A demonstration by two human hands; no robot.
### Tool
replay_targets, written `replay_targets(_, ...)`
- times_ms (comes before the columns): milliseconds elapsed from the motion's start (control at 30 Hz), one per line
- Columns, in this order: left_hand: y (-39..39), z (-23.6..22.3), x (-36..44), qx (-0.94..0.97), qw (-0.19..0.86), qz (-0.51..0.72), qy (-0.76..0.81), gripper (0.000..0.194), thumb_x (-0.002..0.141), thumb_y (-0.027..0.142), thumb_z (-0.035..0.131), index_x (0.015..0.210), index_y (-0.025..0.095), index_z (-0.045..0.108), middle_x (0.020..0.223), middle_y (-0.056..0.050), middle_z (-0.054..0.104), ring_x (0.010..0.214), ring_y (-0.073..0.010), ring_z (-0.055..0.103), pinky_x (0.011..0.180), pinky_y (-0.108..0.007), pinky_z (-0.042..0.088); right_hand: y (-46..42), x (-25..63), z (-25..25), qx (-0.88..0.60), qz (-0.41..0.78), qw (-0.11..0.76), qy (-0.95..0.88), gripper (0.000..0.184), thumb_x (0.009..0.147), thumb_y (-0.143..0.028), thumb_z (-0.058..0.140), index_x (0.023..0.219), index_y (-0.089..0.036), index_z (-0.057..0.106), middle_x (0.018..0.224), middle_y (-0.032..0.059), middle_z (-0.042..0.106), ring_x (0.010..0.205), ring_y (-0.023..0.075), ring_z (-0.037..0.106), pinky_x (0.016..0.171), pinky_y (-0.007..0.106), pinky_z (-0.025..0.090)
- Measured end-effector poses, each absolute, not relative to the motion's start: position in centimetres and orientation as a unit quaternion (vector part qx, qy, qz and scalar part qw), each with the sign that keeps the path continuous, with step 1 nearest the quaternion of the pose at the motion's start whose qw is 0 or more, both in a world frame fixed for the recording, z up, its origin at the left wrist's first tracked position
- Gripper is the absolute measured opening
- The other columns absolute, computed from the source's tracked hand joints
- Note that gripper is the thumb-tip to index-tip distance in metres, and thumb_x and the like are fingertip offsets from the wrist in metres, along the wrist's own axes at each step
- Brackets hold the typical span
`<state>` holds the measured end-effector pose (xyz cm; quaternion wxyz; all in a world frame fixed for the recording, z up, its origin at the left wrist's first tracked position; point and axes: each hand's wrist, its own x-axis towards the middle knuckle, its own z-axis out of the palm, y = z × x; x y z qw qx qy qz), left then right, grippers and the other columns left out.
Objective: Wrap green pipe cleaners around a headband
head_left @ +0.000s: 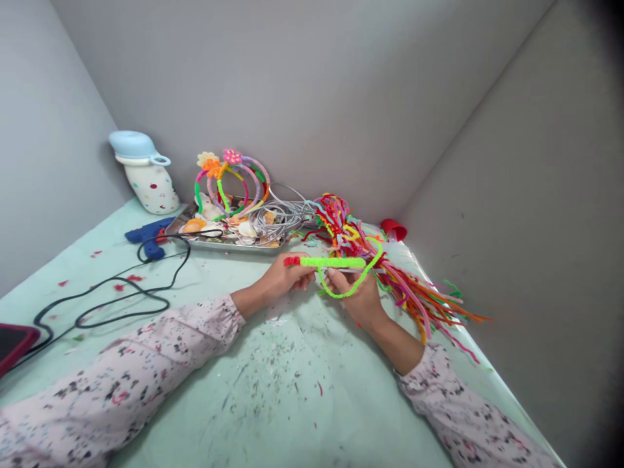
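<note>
My left hand (286, 278) pinches the red end of a narrow band (336, 262) wound in fuzzy red and lime green. From the wound part, a loose lime green pipe cleaner (347, 294) curves down below the band and up past its right side. My right hand (359, 292) is closed around the band's right part, where a bare pale end sticks out beyond the green. Just behind the right hand lies a large bunch of multicoloured pipe cleaners (404, 286). Both hands are above the table, close together.
A metal tray (229, 247) holds shells, grey wire hoops (277, 218) and finished fuzzy headbands (260, 172) with flowers. To its left are a blue glue gun (152, 235) with a black cord (112, 320), and a white bottle (151, 188). A red cup (392, 229) lies near the wall.
</note>
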<state>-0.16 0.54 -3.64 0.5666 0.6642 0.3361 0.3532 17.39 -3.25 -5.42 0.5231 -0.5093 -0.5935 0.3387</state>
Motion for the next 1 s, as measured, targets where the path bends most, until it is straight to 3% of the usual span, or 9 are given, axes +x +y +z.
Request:
replay_targets(367, 0.5, -4.6, 0.0, 0.655, 0.572, 0.368, 0.329, 0.027, 0.086, 0.032, 0.049, 0.065, 0.016, 0.052, 0.047, 0.003, 0.047, 0.043, -0.0075, 0.039, 0.045, -0.023, 0.026, -3.0, 17.5, -5.7, -0.452, 0.419, 0.480, -0.624, 0.025, 0.076, -0.034, 0.066, 0.095, -0.020, 0.059, 0.076, 0.0005, 0.066, 0.059, 0.0139, 0.060, 0.053, 0.025, 0.048)
replay_targets(533, 0.5, -4.6, 0.2, 0.639, 0.578, 0.358, 0.361, 0.027, 0.085, 0.034, 0.048, 0.065, 0.016, 0.052, 0.046, 0.003, 0.047, 0.040, -0.0075, 0.037, 0.043, -0.023, 0.024, -3.2, 17.5, -5.7, -0.478, 0.366, 0.466, -0.648, 0.023, 0.076, -0.033, 0.065, 0.094, -0.020, 0.062, 0.072, 0.0004, 0.067, 0.063, 0.0169, 0.064, 0.057, 0.027, 0.051)
replay_targets(733, 0.7, -5.3, 0.1, 0.645, 0.577, 0.372, 0.337, 0.030, 0.085, 0.036, 0.050, 0.062, 0.016, 0.051, 0.051, 0.004, 0.045, 0.047, -0.0080, 0.039, 0.047, -0.023, 0.027, -2.9, 17.7, -6.0, -0.479, 0.269, 0.455, -0.701, 0.017, 0.079, -0.030, 0.063, 0.092, -0.020, 0.066, 0.088, 0.0059, 0.070, 0.077, 0.0196, 0.066, 0.067, 0.031, 0.052)
replay_targets(1000, 1.2, -5.8, 0.2, 0.612, 0.606, 0.368, 0.350, 0.026, 0.081, 0.034, 0.050, 0.062, 0.016, 0.051, 0.048, 0.003, 0.045, 0.043, -0.0076, 0.037, 0.043, -0.023, 0.025, -3.0, 17.9, -5.9, -0.454, 0.175, 0.424, -0.764, 0.013, 0.081, -0.023, 0.058, 0.090, -0.022, 0.067, 0.083, 0.0040, 0.068, 0.074, 0.0183, 0.063, 0.070, 0.031, 0.051)
